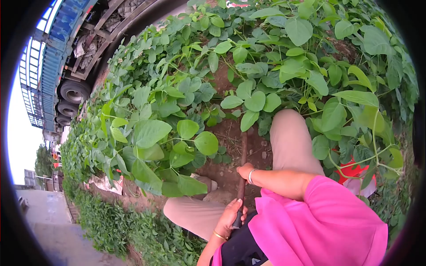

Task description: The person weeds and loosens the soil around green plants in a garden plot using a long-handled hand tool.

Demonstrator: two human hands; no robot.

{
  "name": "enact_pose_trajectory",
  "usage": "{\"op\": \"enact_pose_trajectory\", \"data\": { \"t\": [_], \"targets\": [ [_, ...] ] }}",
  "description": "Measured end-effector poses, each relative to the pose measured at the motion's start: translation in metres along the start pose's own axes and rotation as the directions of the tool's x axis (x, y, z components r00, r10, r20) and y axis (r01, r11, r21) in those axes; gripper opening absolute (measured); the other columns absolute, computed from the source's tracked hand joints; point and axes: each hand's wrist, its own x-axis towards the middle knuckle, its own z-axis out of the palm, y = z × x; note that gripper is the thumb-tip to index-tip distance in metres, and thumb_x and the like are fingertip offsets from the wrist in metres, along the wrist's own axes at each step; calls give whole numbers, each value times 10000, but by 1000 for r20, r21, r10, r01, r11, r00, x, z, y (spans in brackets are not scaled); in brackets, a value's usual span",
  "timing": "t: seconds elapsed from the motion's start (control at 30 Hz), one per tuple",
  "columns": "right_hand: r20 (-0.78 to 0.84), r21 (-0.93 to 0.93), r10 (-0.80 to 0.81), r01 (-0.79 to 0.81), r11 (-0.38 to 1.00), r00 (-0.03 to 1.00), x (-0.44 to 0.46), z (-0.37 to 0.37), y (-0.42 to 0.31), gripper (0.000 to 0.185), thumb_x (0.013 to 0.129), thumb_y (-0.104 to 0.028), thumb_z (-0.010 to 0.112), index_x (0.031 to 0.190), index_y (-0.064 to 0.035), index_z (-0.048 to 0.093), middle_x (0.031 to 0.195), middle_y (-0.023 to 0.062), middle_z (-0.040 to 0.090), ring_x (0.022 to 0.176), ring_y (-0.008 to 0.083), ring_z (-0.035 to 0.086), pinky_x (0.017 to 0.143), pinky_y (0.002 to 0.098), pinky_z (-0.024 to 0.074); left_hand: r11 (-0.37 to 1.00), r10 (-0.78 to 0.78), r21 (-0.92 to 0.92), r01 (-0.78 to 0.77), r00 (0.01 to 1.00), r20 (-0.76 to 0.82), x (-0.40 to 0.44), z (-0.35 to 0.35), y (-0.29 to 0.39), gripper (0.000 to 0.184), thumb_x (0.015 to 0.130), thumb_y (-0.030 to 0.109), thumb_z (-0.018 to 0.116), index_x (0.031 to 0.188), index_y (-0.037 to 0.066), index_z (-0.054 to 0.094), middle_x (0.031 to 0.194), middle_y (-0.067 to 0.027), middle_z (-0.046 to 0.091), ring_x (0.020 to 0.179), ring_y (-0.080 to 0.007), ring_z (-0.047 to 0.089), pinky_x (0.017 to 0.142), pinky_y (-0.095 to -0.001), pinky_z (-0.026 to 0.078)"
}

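Both of my hands are closed round a long brown wooden handle (243, 153) that runs up the view from my lap. My right hand (245, 170), with a silver bracelet at its wrist, grips it in the middle. Lower down, my left hand (231, 213), with a gold bracelet, holds it near a dark end piece (238, 220). The handle's far end disappears among the leaves, so the tool's kind cannot be made out. Broad-leaved green plants (255, 101) crowd round it, above bare brown soil (222, 174).
My bent knees (290, 133) are on either side of the handle. A red object (353, 171) shows partly behind leaves at right. A pale sheet (106, 184) lies at left. Beyond the plants stands a blue truck (66, 26), beside a paved road (44, 208).
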Motion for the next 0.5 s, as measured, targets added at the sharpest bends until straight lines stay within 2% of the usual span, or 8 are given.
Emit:
{"op": "enact_pose_trajectory", "data": {
  "t": [0.1, 0.17, 0.2, 0.27, 0.3, 0.37, 0.47, 0.5],
  "targets": [
    [74, 17, 27, -28, 999, 997, -11, -12, -26, 360, 680, -213, 556, 899, 64, 481, 755, 151, 535, 622, 228, 539, 464, 378, 424, 996, 80, 41, -80, 997, 12, 5, 7, 5, 153, 848, 230, 396, 823, 85, 355, 574, -46, 452, 381, -115, 422, 311, -231, 368],
    [-59, 81, -214, 218, 973, 975, -2, -9, -31, 328, 682, -197, 550, 881, 54, 477, 733, 143, 531, 661, 222, 535, 532, 359, 425, 989, 122, 82, -121, 993, -3, 6, 10, 4, 145, 851, 223, 388, 834, 82, 356, 571, -46, 450, 381, -116, 425, 318, -230, 370],
    [-62, 77, -212, 217, 973, 975, -7, -13, -44, 328, 682, -197, 550, 881, 54, 477, 733, 143, 531, 661, 222, 535, 532, 359, 425, 974, 202, 103, -201, 979, 5, 5, 16, 11, 139, 854, 217, 378, 846, 80, 357, 576, -48, 449, 381, -117, 426, 325, -229, 372],
    [-38, 37, -434, 436, 899, 900, -32, -28, -76, 295, 686, -192, 542, 853, 41, 472, 729, 139, 524, 698, 216, 527, 584, 345, 417, 952, 285, 114, -285, 958, 18, 1, 22, 16, 135, 857, 212, 369, 859, 77, 358, 580, -50, 448, 380, -119, 427, 332, -228, 374],
    [-40, 32, -434, 436, 899, 900, -39, -27, -81, 295, 686, -192, 542, 853, 41, 472, 729, 139, 524, 698, 216, 527, 584, 345, 417, 945, 302, 121, -303, 953, 29, -4, 20, 18, 136, 860, 209, 361, 880, 75, 363, 586, -52, 447, 380, -121, 427, 337, -227, 374],
    [-45, 58, -474, 476, 877, 879, -48, -23, -86, 346, 669, -242, 544, 830, 50, 450, 803, 215, 534, 764, 320, 541, 671, 362, 423, 945, 302, 116, -307, 951, 61, -14, 13, 22, 180, 865, 221, 350, 961, 72, 374, 600, -56, 445, 381, -127, 426, 336, -228, 370],
    [-92, -3, -346, 347, 938, 934, -32, -4, -53, 342, 676, -235, 541, 847, 56, 482, 806, 208, 548, 741, 307, 559, 641, 363, 444, 982, 172, 55, -178, 980, 104, -20, 1, 19, 230, 864, 249, 352, 1011, 73, 372, 596, -54, 443, 384, -126, 424, 335, -229, 367],
    [-24, 86, -190, 192, 978, 981, -15, 1, -34, 318, 684, -211, 547, 853, 51, 485, 777, 172, 538, 673, 273, 544, 563, 371, 432, 997, 78, -8, -77, 994, 81, -14, -4, 15, 271, 858, 286, 368, 1030, 77, 371, 603, -52, 449, 389, -121, 423, 332, -227, 367]
  ]
}}
